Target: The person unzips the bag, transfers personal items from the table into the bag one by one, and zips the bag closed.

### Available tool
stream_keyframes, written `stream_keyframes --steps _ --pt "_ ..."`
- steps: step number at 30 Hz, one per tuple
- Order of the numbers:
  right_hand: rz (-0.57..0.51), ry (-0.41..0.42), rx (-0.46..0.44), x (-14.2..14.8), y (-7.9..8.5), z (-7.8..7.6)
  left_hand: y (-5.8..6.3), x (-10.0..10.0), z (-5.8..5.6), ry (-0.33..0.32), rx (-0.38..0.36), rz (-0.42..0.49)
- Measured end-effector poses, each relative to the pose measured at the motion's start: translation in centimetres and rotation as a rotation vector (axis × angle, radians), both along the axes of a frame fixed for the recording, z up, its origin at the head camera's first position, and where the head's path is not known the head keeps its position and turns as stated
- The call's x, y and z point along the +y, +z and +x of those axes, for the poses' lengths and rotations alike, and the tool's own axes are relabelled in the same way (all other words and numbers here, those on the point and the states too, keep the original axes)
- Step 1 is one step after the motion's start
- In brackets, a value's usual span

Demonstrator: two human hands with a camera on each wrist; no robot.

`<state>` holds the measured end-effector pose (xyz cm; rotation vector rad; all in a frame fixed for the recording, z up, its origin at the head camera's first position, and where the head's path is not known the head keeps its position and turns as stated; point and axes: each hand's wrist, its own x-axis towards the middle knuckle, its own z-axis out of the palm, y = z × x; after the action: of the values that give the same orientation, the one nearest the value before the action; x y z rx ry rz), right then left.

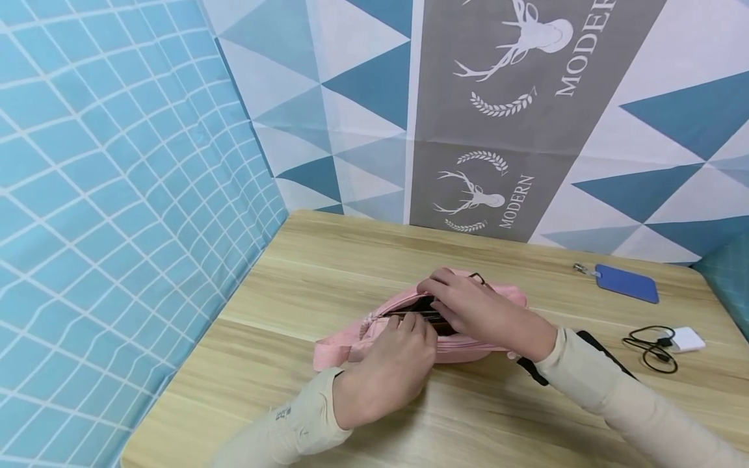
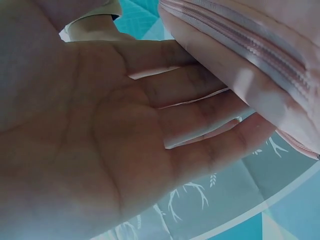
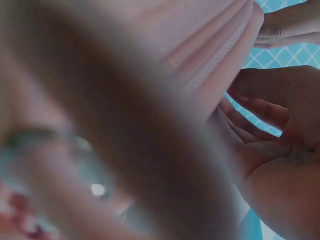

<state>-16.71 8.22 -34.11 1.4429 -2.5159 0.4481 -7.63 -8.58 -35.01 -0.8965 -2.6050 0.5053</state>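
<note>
Pink bag [image 1: 459,356]: on table [image 1: 263,364], unzipped.
L hand [image 1: 389,364]: 4 fingers nearly straight, tips hidden at bag; can't tell if gripping.
R hand [image 1: 482,312]: half-curled, pinching bag's far side.

From above and behind the hands, the head view looks forward and down, wide enough for the tabletop [image 1: 333,250] and patterned wall [image 1: 363,110]. The wrist views sit very near — one at the left hand's [image 2: 130,120] palm, one at the right hand's [image 3: 292,165] — and all three share the pink bag [image 1: 462,354].
</note>
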Motion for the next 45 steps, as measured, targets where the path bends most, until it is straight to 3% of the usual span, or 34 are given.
stream_keyframes --steps 9,16,24,29,34,40,45 --pt "0.038 -0.019 -0.017 1.3 -0.3 0.5 0.2 0.4 -0.1 0.021 -0.023 -0.015" --pt "-0.026 -0.097 -0.084 4.1 0.0 0.2 0.4 0.3 -0.1 0.029 -0.066 -0.003" --pt "-0.048 -0.196 -0.172 7.4 -0.6 -0.7 0.2 0.2 -0.2 0.008 -0.040 0.040" --pt "-0.042 -0.284 -0.191 10.4 -1.2 -1.8 0.0 0.3 -0.1 0.008 -0.060 0.048" --pt "-0.015 -0.425 -0.245 14.2 -2.4 -3.9 0.1 0.1 -0.3 -0.013 -0.068 0.049" --pt "0.024 -0.536 -0.300 20.1 -4.3 -6.5 0.4 -0.5 -1.5 -0.077 -0.121 0.090" --pt "0.144 -0.637 -0.354 24.4 -5.5 -8.6 0.5 -0.9 -2.6 -0.131 -0.159 0.108"
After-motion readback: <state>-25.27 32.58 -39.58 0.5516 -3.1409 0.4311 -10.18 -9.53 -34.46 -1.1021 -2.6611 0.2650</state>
